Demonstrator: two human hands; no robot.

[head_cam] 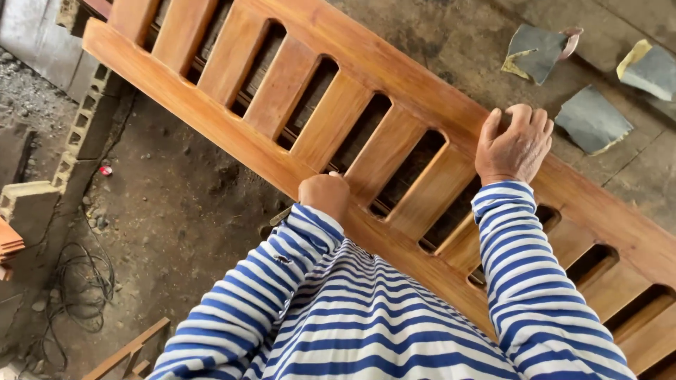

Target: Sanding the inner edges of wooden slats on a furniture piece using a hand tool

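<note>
1. Slatted wooden panel (394, 91) is lying at a slant across the view, propped over the dirt floor (176, 204), its long rails and short slats showing a warm, even, smooth-looking finish.
2. Right hand (516, 144) is resting flat on the upper rail, fingers curled loosely over the far edge, gripping nothing else.
3. Left hand (324, 195) is pressing on the lower rail with fingers tucked under; something small may be pinched there, but I cannot tell what.
4. Three sheets of grey sandpaper (591, 121) are lying on the ground beyond the panel, apart from both hands.
5. Judging by the uniform sheen, much of the surface work is looking finished; the part under the striped sleeves (521, 281) is staying hidden, so what is left there is unclear.
6. Black cable (81, 281) is coiling on the floor at lower left.
</note>
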